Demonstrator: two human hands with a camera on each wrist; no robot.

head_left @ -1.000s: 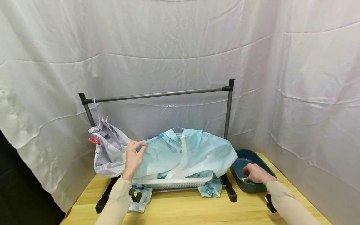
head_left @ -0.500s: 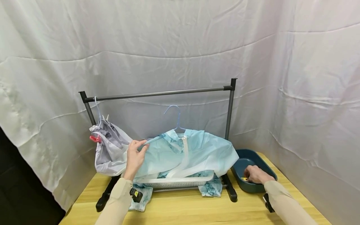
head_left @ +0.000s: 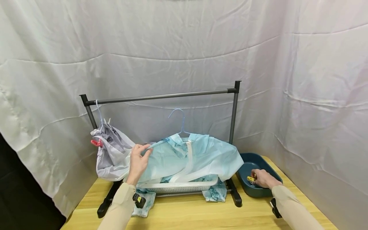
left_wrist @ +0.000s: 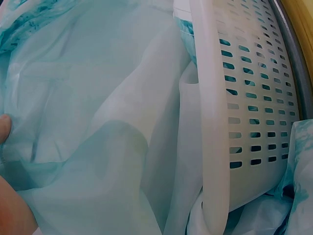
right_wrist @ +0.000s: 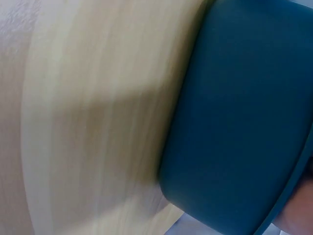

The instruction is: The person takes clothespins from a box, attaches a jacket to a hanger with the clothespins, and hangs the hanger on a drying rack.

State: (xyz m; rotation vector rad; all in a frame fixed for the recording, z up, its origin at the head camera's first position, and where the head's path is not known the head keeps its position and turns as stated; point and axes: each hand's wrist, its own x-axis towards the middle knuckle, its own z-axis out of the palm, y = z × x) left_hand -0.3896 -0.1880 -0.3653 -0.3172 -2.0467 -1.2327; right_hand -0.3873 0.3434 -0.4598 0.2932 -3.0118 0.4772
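A pale blue jacket (head_left: 212,150) with a white zip strip lies spread on a light blue hanger (head_left: 182,123), whose hook points up. My left hand (head_left: 138,163) pinches the jacket's left shoulder between thumb and fingers. At the right, my right hand (head_left: 263,179) reaches into a dark teal tub (head_left: 250,157) and holds a yellow clothespin (head_left: 251,179) at its fingertips. The right wrist view shows mostly the outer wall of the tub, with a bit of the hand at its rim.
A black-and-grey clothes rack (head_left: 161,96) stands over a white perforated basket (left_wrist: 254,112). On the rack's left end hangs a grey-white garment (head_left: 115,153) with a red clothespin (head_left: 96,143). Patterned blue cloth (head_left: 215,192) spills from under the basket onto the wooden table (head_left: 184,212).
The yellow clothespin has come up into clearer view at my right fingertips, inside the tub. My left hand keeps its pinch on the jacket in the same place.
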